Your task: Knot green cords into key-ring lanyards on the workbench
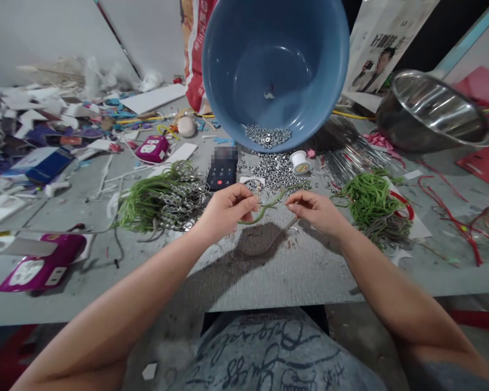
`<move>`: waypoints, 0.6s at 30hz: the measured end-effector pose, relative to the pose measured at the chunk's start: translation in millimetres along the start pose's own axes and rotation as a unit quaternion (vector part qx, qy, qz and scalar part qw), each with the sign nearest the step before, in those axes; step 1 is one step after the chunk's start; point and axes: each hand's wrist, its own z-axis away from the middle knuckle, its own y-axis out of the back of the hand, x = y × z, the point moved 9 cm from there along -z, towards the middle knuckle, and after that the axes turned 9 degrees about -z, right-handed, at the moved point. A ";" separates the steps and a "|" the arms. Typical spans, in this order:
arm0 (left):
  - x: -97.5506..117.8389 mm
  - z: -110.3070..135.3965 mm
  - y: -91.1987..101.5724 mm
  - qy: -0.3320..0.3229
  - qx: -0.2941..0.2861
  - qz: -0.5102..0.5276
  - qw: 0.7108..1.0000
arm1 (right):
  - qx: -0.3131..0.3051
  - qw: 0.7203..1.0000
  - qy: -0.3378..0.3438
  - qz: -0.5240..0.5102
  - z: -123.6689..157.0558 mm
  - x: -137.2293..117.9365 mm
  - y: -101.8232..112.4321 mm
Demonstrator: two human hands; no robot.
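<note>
Over the middle of the table a green cord (264, 210) stretches between my two hands. My left hand (230, 209) is closed in a pinch on it, with a small thin piece at the fingertips that is too small to name. On the other side my right hand (314, 210) pinches a greyish cord (284, 231), which hangs down in a curve; whether it joins the green one I cannot tell. Beyond my hands lie many small metal nuts or beads (269, 172). Left of my left hand is a bundle of green cords with metal pieces (163, 201).
A tilted blue basin (275, 32) holds more metal pieces. Near it are a phone (223, 172) and a white thread spool (300, 162). Green and grey cords (372, 198) and a steel bowl (432, 111) lie right; purple devices (44, 260) and scraps (36, 114) left.
</note>
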 end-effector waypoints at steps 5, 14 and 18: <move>-5.1 -3.7 -9.2 0.006 -0.012 0.048 0.999 | -0.178 0.938 0.035 0.295 4.5 -5.0 -27.9; 0.0 -15.8 -28.5 0.006 -0.050 0.135 0.990 | -0.297 0.858 0.009 0.419 -5.5 6.2 -59.2; -3.7 -18.2 -28.1 0.023 -0.033 0.222 0.974 | -0.256 0.904 -0.009 0.343 -21.0 -7.2 -47.6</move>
